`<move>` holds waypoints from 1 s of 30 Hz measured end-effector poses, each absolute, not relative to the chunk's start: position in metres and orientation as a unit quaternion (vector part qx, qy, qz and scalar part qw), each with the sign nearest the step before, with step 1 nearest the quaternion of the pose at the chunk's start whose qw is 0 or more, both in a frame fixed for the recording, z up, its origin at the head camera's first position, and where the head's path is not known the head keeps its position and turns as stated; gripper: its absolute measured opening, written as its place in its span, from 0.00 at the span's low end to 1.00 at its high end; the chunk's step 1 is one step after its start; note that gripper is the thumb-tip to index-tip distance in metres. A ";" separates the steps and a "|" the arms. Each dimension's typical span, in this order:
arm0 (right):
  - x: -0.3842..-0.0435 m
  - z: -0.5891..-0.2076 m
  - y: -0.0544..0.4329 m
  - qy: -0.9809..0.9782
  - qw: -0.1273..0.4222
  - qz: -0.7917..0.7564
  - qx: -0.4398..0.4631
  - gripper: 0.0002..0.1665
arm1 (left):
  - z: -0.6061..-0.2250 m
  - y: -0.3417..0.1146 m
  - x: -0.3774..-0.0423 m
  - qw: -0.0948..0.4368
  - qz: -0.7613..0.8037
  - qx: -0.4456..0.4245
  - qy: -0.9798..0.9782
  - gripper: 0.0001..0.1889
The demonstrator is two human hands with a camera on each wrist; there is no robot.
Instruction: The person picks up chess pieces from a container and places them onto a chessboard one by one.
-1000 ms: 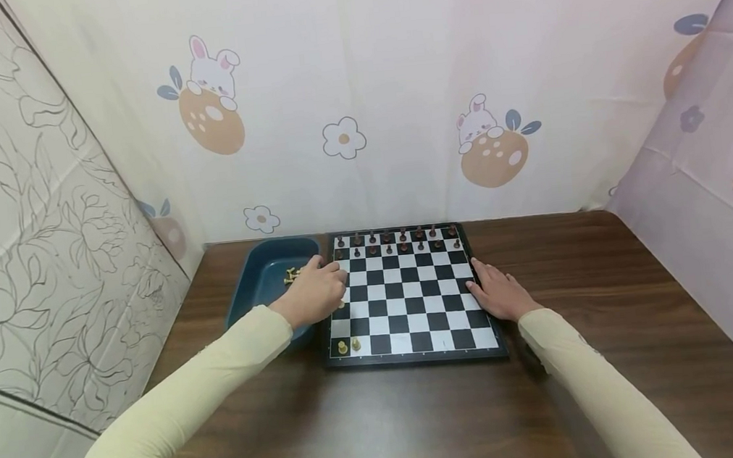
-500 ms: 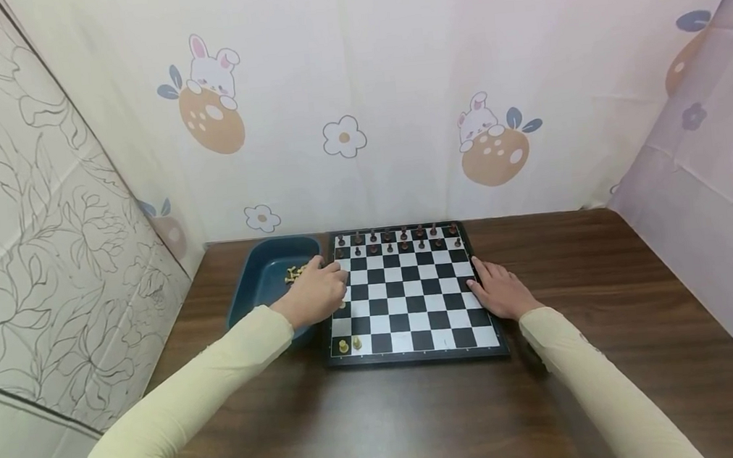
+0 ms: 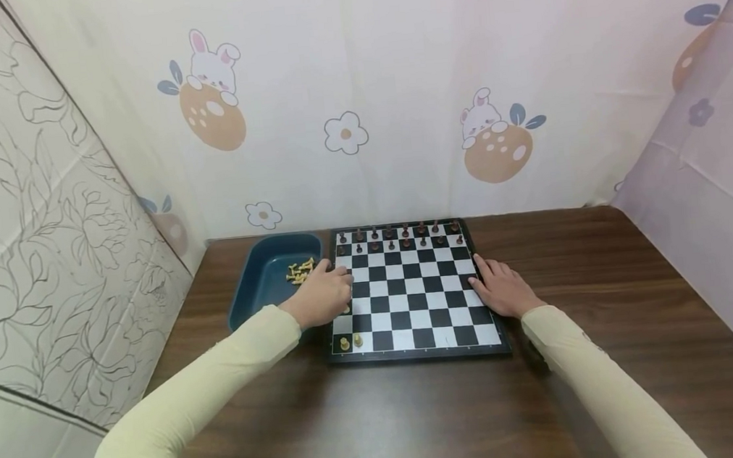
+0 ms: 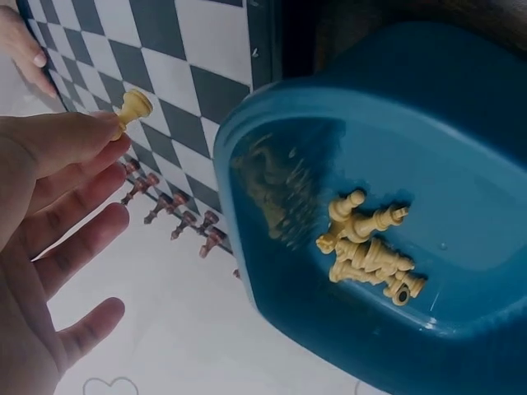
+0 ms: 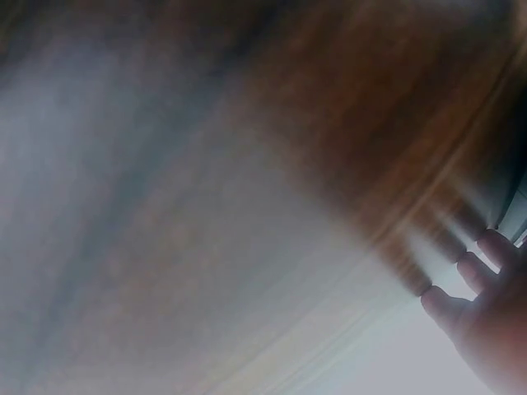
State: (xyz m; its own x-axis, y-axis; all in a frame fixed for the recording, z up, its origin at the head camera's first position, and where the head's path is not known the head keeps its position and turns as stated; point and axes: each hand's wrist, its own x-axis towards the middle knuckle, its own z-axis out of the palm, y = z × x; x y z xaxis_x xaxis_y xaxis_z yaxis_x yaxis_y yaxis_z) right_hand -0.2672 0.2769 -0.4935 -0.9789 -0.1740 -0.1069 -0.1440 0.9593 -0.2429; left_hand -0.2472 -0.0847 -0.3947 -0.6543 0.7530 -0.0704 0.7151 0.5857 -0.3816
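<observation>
In the left wrist view my left hand pinches a pale yellow chess piece between thumb and index finger; the fingertips hide its far end. The head view has this hand over the left edge of a black-and-white chessboard. My right hand rests at the board's right edge with fingers spread and straight. Two yellow chess pieces stand in the near left corner. Dark red chess pieces fill the two far rows.
A blue tray stands left of the board, holding several yellow chess pieces lying in a heap. Board and tray are on a dark brown wooden table. A printed curtain hangs behind the table's far edge.
My left hand has shifted slightly toward the near side, so more of the pieces in the tray show. The right hand stays at the board's edge. The head view has tilted slightly.
</observation>
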 end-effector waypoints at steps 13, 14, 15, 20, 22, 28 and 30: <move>-0.268 -0.495 0.279 0.987 0.063 -0.122 -0.081 0.40 | -0.410 -0.084 -0.241 0.029 0.206 -0.426 -0.881 0.07; -0.268 -0.495 0.278 0.987 0.065 -0.122 -0.081 0.40 | -0.412 -0.084 -0.241 0.031 0.208 -0.428 -0.879 0.07; -0.268 -0.495 0.278 0.987 0.066 -0.122 -0.081 0.40 | -0.413 -0.085 -0.241 0.033 0.210 -0.431 -0.877 0.08; -0.269 -0.495 0.278 0.987 0.067 -0.119 -0.081 0.40 | -0.414 -0.085 -0.239 0.037 0.217 -0.434 -0.874 0.10; -0.269 -0.494 0.278 0.988 0.065 -0.118 -0.081 0.40 | -0.414 -0.084 -0.238 0.037 0.217 -0.433 -0.874 0.10; -0.269 -0.496 0.278 0.987 0.066 -0.120 -0.079 0.41 | -0.417 -0.084 -0.237 0.027 0.208 -0.433 -0.876 0.10; -0.269 -0.496 0.278 0.987 0.065 -0.120 -0.079 0.41 | -0.417 -0.084 -0.237 0.025 0.207 -0.431 -0.878 0.10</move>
